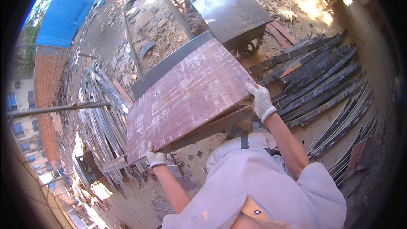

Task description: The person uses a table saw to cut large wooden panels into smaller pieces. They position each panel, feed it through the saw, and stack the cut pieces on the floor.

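**Both gloved hands hold up a reddish plywood panel over a scrap-strewn yard**

The ground (106, 38) takes up most of the frame, a dusty stretch littered with rubble and wood offcuts, running from the top centre down the left side. Along the upper left edge lies a blue sheet-metal roof (70, 8), with a red brick wall (44, 85) just below it.

Next in size is the reddish-brown plywood panel (186, 97), worn and scuffed, filling the centre of the frame. It is tilted, its far corner pointing toward the top centre, its near corner toward the lower left. A wooden batten shows along its underside at the lower right edge.

Above it, at top centre, stands a dark metal box (229, 6) with a flat, stained top. On the right side of the frame lies a stack of dark long boards (322, 80), fanned out side by side. At left centre is a heap of grey battens (101, 114), crossed by a horizontal metal pipe (59, 108).

The person's pale shirt (263, 186) fills the bottom centre.

The right hand (260, 101), in a white work glove, is clenched over the panel's right corner. The left hand (155, 157), also gloved, grips the panel's near lower-left corner from beneath, fingers wrapped around the edge.
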{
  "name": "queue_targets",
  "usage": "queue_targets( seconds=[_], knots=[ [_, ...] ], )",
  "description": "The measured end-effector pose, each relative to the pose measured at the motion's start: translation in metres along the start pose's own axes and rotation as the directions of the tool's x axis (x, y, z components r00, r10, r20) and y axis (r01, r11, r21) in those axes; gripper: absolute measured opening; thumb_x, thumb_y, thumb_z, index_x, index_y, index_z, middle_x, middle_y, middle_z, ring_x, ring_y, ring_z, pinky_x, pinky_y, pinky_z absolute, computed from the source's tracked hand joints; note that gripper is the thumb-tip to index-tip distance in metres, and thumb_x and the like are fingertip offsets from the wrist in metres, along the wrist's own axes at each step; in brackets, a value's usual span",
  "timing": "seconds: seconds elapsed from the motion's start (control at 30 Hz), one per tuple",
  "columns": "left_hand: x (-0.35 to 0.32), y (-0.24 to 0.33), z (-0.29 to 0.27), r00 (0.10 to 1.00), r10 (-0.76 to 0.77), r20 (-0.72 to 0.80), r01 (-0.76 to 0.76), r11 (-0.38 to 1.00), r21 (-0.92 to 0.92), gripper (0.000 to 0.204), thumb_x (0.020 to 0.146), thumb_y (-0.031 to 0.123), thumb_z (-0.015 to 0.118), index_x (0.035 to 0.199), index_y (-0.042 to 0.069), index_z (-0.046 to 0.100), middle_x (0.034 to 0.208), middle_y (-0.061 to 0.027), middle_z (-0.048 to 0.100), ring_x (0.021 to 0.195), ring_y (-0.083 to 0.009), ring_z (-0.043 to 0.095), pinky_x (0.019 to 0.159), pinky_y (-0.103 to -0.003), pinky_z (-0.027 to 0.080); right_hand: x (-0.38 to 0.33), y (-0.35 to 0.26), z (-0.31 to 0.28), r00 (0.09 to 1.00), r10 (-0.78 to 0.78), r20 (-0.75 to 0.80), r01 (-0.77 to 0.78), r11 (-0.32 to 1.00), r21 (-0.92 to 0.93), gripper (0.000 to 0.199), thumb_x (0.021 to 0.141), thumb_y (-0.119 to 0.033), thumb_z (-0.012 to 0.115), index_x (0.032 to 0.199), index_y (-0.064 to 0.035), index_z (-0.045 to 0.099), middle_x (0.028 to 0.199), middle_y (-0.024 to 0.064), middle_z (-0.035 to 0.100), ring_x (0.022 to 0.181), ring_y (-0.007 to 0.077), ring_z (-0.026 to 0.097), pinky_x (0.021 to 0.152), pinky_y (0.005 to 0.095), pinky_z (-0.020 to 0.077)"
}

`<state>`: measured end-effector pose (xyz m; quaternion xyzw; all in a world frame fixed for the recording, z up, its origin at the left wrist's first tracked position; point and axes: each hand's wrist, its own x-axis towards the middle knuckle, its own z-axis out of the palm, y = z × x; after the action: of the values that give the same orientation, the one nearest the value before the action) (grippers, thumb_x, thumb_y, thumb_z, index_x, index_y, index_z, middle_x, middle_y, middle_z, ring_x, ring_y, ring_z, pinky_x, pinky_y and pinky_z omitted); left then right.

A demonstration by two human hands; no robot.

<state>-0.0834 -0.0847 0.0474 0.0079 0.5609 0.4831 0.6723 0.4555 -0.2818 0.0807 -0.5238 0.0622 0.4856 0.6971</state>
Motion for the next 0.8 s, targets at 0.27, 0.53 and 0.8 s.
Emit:
queue_targets(
  seconds=[0.27, 0.53, 0.8],
  knots=[
    [-0.020, -0.068, 0.012, 0.999, 0.001, -0.037, -0.008, 0.980, -0.201, 0.033, 0.096, 0.010, 0.076, 0.126, 0.007, 0.065, 0.122, -0.0127, 0.072, 0.110, -0.0326, 0.069, 0.096, -0.056, 0.059, 0.019, 0.013, -0.052, 0.990, -0.112, -0.082, 0.072, 0.917, -0.392, 0.046, 0.103, -0.026, 0.071, 0.138, 0.0011, 0.060, 0.123, 0.0118, 0.070, 0.105, 0.0258, 0.072, 0.085, 0.0444, 0.0647],
    [-0.081, -0.061, 0.069, 0.967, 0.229, -0.113, -0.235, 0.971, -0.043, 0.027, 0.090, 0.003, 0.081, 0.116, 0.003, 0.071, 0.113, -0.0076, 0.073, 0.098, -0.0239, 0.072, 0.085, -0.043, 0.064, -0.031, -0.027, 0.015, 0.547, -0.204, 0.812, 0.546, -0.649, -0.530, 0.093, 0.072, -0.041, 0.089, 0.150, -0.0039, 0.055, 0.153, 0.0207, 0.055, 0.142, 0.0419, 0.049, 0.123, 0.0549, 0.0334],
    [-0.165, -0.030, 0.169, 0.715, 0.699, 0.013, -0.629, 0.635, 0.447, 0.031, 0.091, 0.017, 0.085, 0.111, -0.003, 0.073, 0.100, -0.0084, 0.073, 0.084, -0.0127, 0.065, 0.077, -0.031, 0.053, 0.004, -0.010, 0.006, 0.527, -0.243, 0.814, 0.570, -0.609, -0.551, 0.073, 0.075, -0.013, 0.076, 0.146, -0.0061, 0.060, 0.141, 0.0185, 0.064, 0.126, 0.0384, 0.062, 0.107, 0.0478, 0.0510]
  ],
)
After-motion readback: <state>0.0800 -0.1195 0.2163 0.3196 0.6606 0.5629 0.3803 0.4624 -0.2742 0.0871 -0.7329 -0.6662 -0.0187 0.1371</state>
